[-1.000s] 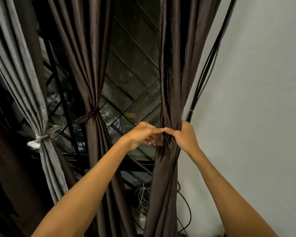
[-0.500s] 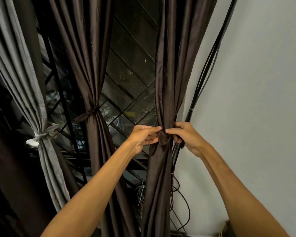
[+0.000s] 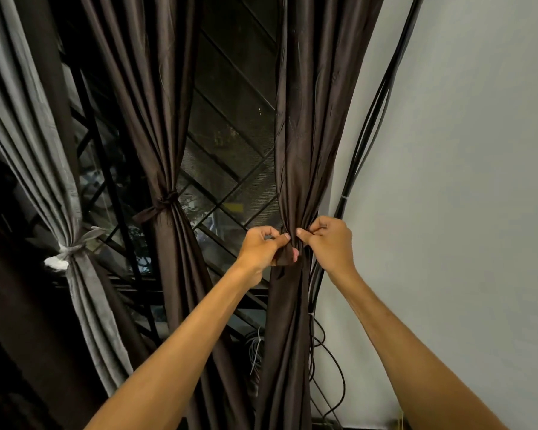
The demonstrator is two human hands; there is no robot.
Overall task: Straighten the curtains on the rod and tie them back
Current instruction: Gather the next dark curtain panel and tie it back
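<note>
Rightmost dark brown satin curtain panel (image 3: 295,150), hanging just beside the pale wall (image 3: 448,181), is bunched at mid-height. Left hand (image 3: 261,246) and right hand (image 3: 330,240) meet there, the fingers (image 3: 278,241) of each pinching a dark brown fabric tie strip (image 3: 284,259). Knot judged unfinished. Middle dark brown curtain (image 3: 165,150) and grey curtain (image 3: 44,144) are already tied back. Rod out of view, so straightening cannot be verified.

The brown curtain (image 3: 302,135) is smooth, faintly glossy cloth, perhaps satin.

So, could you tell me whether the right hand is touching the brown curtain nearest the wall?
Touching. The head view shows the right hand pinching the gathered brown curtain, with no gap at its fingertips.
</note>
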